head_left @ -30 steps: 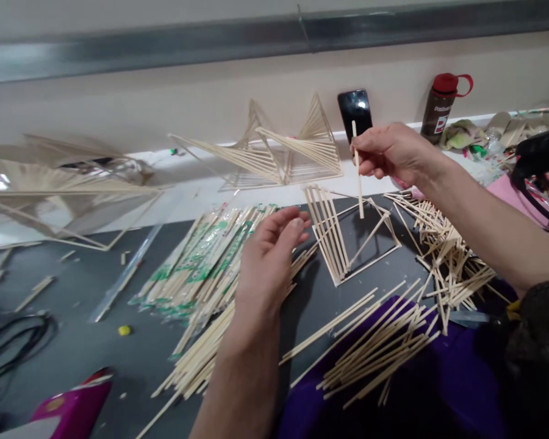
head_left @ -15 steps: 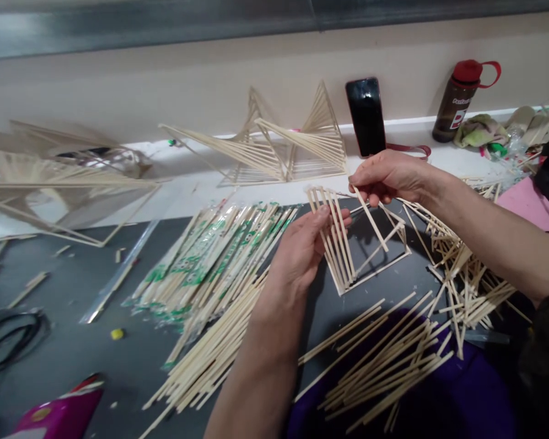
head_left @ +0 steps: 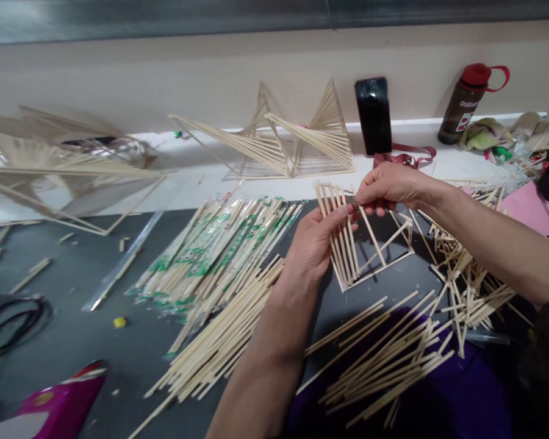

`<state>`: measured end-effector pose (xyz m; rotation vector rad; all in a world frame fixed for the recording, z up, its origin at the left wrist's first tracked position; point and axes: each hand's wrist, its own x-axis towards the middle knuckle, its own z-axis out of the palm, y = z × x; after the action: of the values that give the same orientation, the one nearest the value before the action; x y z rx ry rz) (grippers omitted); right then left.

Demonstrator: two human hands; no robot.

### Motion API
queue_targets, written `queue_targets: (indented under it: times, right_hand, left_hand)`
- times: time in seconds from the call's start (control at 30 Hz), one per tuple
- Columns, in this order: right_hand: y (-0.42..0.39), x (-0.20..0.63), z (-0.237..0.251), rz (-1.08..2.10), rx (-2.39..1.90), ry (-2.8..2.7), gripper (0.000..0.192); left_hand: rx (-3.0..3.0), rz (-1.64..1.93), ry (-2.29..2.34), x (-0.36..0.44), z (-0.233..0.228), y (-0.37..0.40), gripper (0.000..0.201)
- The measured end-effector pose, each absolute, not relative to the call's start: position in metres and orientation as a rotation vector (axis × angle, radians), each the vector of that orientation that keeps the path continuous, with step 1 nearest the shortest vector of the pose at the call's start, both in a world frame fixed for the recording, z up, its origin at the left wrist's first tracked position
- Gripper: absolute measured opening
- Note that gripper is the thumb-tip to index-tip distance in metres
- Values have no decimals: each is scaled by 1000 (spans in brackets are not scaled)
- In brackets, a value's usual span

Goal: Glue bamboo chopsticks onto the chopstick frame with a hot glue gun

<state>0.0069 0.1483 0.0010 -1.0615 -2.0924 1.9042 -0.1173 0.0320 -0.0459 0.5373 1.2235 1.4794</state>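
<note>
Hands are now meeting at the stick frame (head_left: 363, 244): the right hand (head_left: 388, 188), which a second ago was holding a single bamboo stick (head_left: 371, 225) upright above the work, has come down and is pinching that stick's upper end against the frame's top edge, the stick slanting down and away from its fingertips into the frame. The left hand (head_left: 318, 241), earlier open and apart, is now gripping the frame's slatted side just beside the right fingertips. By my reading, another slat is being fitted. Pale, thin rods are forming a square base with leaning slats, standing on the dark table (head_left: 77, 341) directly under both hands.
</note>
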Motion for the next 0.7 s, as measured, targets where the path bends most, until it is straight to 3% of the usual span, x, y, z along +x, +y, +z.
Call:
queue_targets:
  times: [0.7]
  right_hand:
    - [146,1,-8,1904,-1069,-2114,26]
  left_hand:
    - [608,1507,1263,-117,-50,30,30]
